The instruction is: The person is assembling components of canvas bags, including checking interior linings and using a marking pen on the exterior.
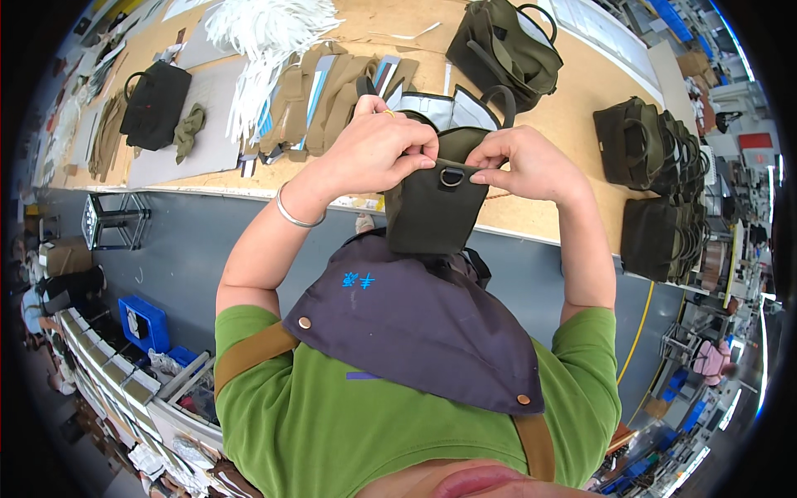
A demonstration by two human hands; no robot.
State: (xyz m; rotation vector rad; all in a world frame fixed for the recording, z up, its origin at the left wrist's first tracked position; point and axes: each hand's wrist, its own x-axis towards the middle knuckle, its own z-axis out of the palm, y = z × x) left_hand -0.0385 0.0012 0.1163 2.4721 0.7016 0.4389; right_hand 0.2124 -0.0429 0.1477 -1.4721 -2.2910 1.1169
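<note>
Between my hands, at the table's front edge, is a dark olive handbag with a pale lining and two handles. Its narrow end faces me, and a metal D-ring sits near the top edge there. My left hand pinches that edge left of the ring, fingers closed on the fabric. On the other side, my right hand grips the rim with thumb and fingers. The far parts of the bag are partly hidden behind my hands.
A larger olive bag stands at the back of the table. Several dark bags line its right end. Brown fabric strips, white strips and a small black bag lie leftward. A metal stool stands below.
</note>
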